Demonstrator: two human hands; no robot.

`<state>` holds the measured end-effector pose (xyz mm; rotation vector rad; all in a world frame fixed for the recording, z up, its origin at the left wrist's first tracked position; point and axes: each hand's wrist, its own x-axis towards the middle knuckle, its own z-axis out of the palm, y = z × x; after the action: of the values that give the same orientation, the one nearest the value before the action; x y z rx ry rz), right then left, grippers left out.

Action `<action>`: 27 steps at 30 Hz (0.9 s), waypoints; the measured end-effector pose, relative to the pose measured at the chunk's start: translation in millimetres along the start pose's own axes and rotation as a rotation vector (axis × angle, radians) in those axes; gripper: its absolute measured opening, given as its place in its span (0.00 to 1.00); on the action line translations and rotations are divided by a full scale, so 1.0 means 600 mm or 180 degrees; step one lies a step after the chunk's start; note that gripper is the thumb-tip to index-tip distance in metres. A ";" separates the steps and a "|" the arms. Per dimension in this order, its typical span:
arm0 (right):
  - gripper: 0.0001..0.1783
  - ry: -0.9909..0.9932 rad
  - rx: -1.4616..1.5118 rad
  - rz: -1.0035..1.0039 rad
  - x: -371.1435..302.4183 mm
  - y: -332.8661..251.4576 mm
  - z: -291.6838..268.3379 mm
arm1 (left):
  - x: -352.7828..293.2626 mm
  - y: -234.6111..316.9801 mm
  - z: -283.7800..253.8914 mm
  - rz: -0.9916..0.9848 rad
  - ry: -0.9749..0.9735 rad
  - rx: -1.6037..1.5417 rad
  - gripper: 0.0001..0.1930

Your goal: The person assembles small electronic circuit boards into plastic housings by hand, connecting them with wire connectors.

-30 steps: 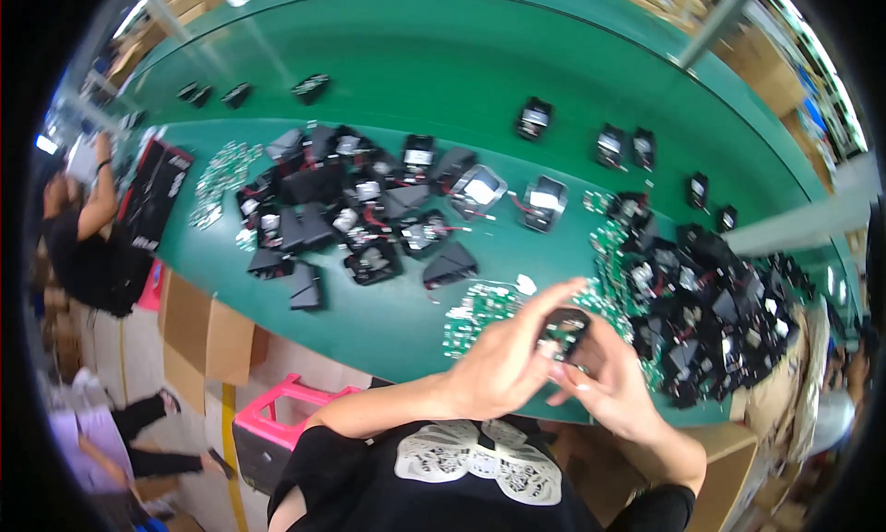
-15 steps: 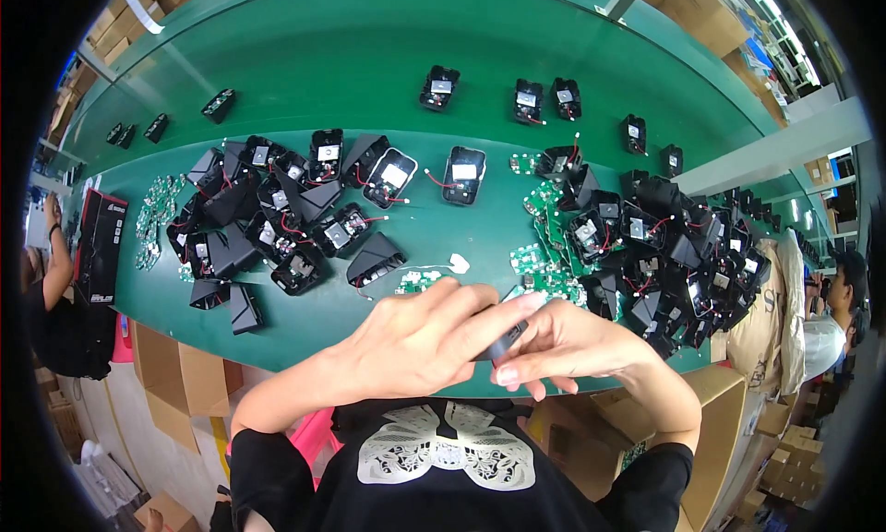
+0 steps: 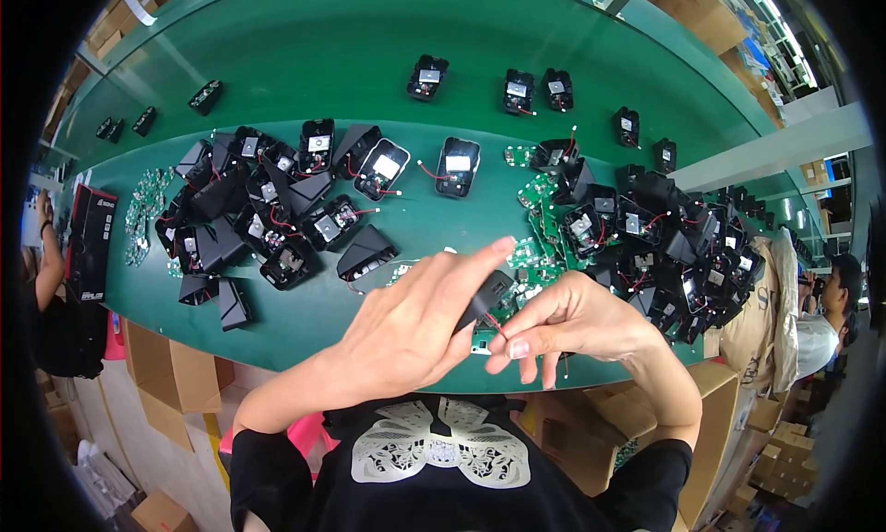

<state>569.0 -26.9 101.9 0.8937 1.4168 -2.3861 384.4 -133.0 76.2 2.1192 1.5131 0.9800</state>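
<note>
My left hand [image 3: 401, 320] is wrapped round a black plastic housing [image 3: 486, 295], tilted over the near part of the green table; its inside is hidden from me. A short red wire [image 3: 496, 325] comes out of the housing. Thumb and fingertips of my right hand [image 3: 581, 322] pinch the end of that wire. Just beyond my hands, green circuit boards [image 3: 528, 253] lie in a loose heap, partly covered by my fingers. A black wedge-shaped housing [image 3: 366, 252] rests on the table beyond my left hand.
Black housings with red wires are piled at left [image 3: 221, 241] and right [image 3: 688, 255]. More boards [image 3: 143, 218] lie far left. Several housings [image 3: 429, 77] stand on the green strip behind. Cardboard boxes [image 3: 185, 375] sit below the table edge. Other people are at both sides.
The housing in my left hand has tilted up and shifted slightly left and away from me. My right hand has drawn apart from it, showing the red wire between them. The view shifted slightly.
</note>
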 end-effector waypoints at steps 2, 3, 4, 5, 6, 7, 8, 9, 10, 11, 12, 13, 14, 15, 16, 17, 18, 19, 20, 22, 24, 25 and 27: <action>0.13 0.0002 0.0004 -0.0133 0.000 0.006 0.001 | -0.009 0.000 0.010 -0.0321 0.0008 -0.0673 0.32; 0.13 0.0014 -0.0005 -0.0118 -0.003 0.008 0.000 | -0.011 0.001 0.012 -0.0331 -0.0040 -0.0924 0.30; 0.12 0.0090 -0.0177 -0.0255 -0.007 0.010 -0.001 | -0.013 0.004 0.015 -0.0327 -0.0028 -0.0942 0.30; 0.11 0.0165 -0.0350 -0.0392 -0.011 0.011 0.000 | -0.015 0.007 0.018 -0.0437 0.0041 -0.1204 0.30; 0.11 0.0163 -0.0363 -0.0376 -0.012 0.010 0.002 | -0.018 0.010 0.020 -0.0556 0.0115 -0.1458 0.30; 0.10 0.0249 -0.0491 -0.0365 -0.014 0.008 0.005 | -0.021 0.012 0.022 -0.0560 0.0133 -0.1468 0.30; 0.09 0.0334 -0.0621 -0.0355 -0.016 0.007 0.008 | -0.023 0.013 0.023 -0.0630 0.0070 -0.1602 0.31; 0.09 0.0325 -0.0644 -0.0341 -0.019 0.005 0.011 | -0.025 0.014 0.024 -0.0702 0.0015 -0.1732 0.32; 0.08 0.0565 -0.0790 -0.0498 -0.024 0.005 0.016 | -0.027 0.017 0.023 -0.0707 0.0045 -0.1737 0.32; 0.08 0.0802 -0.0938 -0.0656 -0.029 0.007 0.022 | -0.030 0.022 0.020 -0.0980 -0.0161 -0.2334 0.33; 0.05 0.1157 -0.0970 -0.1072 -0.032 0.014 0.035 | -0.032 0.027 0.019 -0.1245 -0.0377 -0.2939 0.34; 0.05 0.1287 -0.1421 -0.1661 -0.029 0.025 0.037 | -0.034 0.028 0.025 -0.1390 -0.0588 -0.3429 0.36; 0.05 0.1399 -0.1868 -0.2255 -0.024 0.034 0.037 | -0.035 0.031 0.032 -0.1393 -0.0556 -0.3444 0.36; 0.05 0.1616 -0.2145 -0.2403 -0.025 0.037 0.044 | -0.036 0.036 0.038 -0.1245 -0.0379 -0.3485 0.36; 0.05 0.1618 -0.2163 -0.2381 -0.025 0.041 0.049 | -0.034 0.042 0.042 -0.1100 -0.0200 -0.3523 0.37; 0.08 0.1817 -0.2363 -0.2654 -0.026 0.046 0.052 | -0.032 0.051 0.037 -0.1456 -0.0264 -0.4132 0.37; 0.12 0.2002 -0.2562 -0.2939 -0.024 0.051 0.055 | -0.035 0.051 0.042 -0.1450 -0.0246 -0.4146 0.37; 0.13 0.2125 -0.2408 -0.3013 -0.021 0.056 0.058 | -0.038 0.051 0.050 -0.1275 -0.0159 -0.3988 0.37; 0.13 0.2114 -0.2428 -0.3006 -0.019 0.061 0.058 | -0.040 0.051 0.054 -0.1100 -0.0074 -0.3825 0.37; 0.10 0.2201 -0.2330 -0.3022 -0.015 0.069 0.056 | -0.038 0.053 0.055 -0.1066 -0.0055 -0.3851 0.37; 0.09 0.2224 -0.2541 -0.3061 -0.014 0.071 0.051 | -0.035 0.053 0.058 -0.1059 -0.0048 -0.3977 0.37; 0.09 0.2272 -0.2534 -0.3132 -0.013 0.075 0.049 | -0.034 0.053 0.060 -0.1058 -0.0040 -0.3986 0.37; 0.09 0.2313 -0.2534 -0.3205 -0.012 0.078 0.047 | -0.033 0.052 0.062 -0.0814 0.0039 -0.3770 0.37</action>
<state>586.0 -75.7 82.5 0.9461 3.3815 -1.5386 428.6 -158.9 63.6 1.0426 0.7829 1.3098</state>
